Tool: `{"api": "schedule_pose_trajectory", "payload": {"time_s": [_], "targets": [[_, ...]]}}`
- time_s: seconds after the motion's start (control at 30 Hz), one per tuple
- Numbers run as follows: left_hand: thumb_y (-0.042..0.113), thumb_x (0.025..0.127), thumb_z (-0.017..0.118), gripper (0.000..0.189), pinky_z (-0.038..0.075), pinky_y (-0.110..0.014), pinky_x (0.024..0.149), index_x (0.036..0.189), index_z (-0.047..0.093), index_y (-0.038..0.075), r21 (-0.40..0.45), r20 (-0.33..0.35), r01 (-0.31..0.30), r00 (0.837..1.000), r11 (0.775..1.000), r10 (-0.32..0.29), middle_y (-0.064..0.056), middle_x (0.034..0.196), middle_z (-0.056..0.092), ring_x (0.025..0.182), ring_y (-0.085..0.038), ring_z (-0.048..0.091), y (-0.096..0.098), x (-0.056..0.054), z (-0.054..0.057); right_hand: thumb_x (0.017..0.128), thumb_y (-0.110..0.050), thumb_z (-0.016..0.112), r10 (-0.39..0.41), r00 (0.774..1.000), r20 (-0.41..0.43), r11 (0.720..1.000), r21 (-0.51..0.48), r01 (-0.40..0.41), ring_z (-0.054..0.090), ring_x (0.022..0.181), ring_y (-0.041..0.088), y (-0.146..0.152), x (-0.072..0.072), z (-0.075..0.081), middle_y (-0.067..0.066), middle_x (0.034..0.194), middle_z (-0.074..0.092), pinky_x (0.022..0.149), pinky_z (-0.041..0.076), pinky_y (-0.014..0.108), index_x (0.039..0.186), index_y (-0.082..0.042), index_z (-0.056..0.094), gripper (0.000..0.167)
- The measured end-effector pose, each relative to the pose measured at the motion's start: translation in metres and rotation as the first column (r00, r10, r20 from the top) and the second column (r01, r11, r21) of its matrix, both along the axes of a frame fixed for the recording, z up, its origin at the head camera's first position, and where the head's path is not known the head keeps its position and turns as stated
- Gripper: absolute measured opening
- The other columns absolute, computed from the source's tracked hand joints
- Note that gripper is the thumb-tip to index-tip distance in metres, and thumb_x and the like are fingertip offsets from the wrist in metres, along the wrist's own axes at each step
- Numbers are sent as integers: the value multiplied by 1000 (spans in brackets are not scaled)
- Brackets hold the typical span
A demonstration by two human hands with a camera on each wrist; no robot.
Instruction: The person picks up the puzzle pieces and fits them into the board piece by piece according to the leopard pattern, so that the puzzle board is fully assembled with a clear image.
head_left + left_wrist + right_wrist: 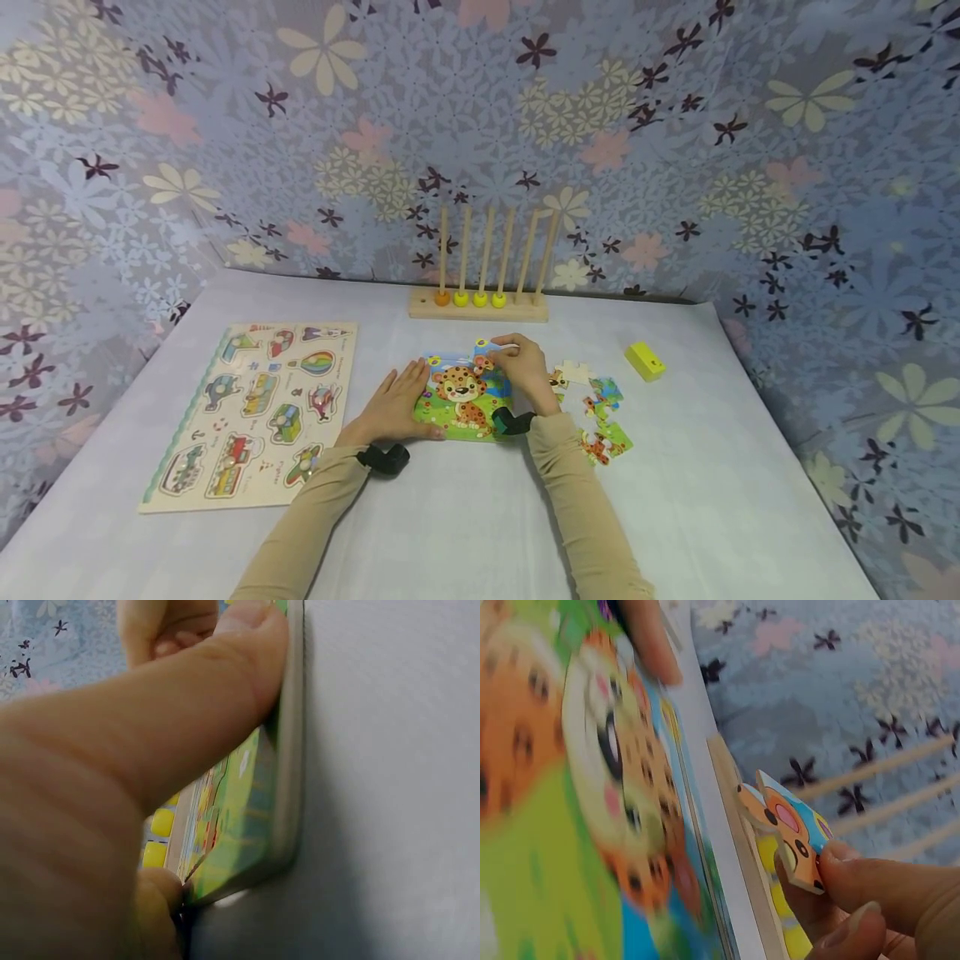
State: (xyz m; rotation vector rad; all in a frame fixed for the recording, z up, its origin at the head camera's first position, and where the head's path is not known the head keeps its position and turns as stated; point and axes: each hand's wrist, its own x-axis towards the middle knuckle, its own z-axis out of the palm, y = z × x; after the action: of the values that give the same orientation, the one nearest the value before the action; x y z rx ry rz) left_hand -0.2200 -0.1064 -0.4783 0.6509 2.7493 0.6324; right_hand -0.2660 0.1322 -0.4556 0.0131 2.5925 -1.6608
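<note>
A jigsaw puzzle board (465, 415) with a spotted leopard cub picture lies in the middle of the table. My left hand (393, 408) rests along its left side with straight fingers. In the left wrist view, that hand's thumb (217, 682) presses against the board's near edge. Over the board's far right part, my right hand (527, 367) pinches a puzzle piece (791, 825) between thumb and fingertips. Orange and blue printing with part of an animal face shows on this piece, which is tilted and raised off the board in the right wrist view.
Several loose puzzle pieces (606, 408) lie right of the board, one blank side up (576, 372). A yellow block (645, 361) is farther right. Behind stands a wooden peg rack (480, 312) with orange and yellow beads. A vehicle picture board (255, 425) lies at left.
</note>
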Motion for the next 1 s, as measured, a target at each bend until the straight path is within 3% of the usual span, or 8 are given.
{"api": "schedule_pose_trajectory", "payload": {"time_s": [0.33,0.63,1.0], "targets": [[57,77,72,116,2,-52,124,153,8,-3,7,8,-1,1000,1000,1,-17,163,4,152,-33,5,0,2,-2,92,-15,66,98,994,-40,995,-12,-98,49,50,13,-40,4,-8,13,86,72,43,34,23,115,-8,65,24],[54,75,75,124,4,-51,124,153,0,-6,41,-10,-25,1000,999,26,-22,161,12,151,-35,10,1,0,-6,93,-12,64,147,987,-59,989,12,-146,58,55,10,-56,7,-15,12,83,71,47,52,24,113,-6,66,21],[54,76,75,121,4,-52,124,153,3,-5,38,-16,-23,1000,999,24,-20,163,9,152,-34,9,1,-1,-2,92,-15,66,134,988,-80,990,46,-131,61,59,11,-61,4,-15,12,90,70,51,51,24,110,-10,68,18]]}}
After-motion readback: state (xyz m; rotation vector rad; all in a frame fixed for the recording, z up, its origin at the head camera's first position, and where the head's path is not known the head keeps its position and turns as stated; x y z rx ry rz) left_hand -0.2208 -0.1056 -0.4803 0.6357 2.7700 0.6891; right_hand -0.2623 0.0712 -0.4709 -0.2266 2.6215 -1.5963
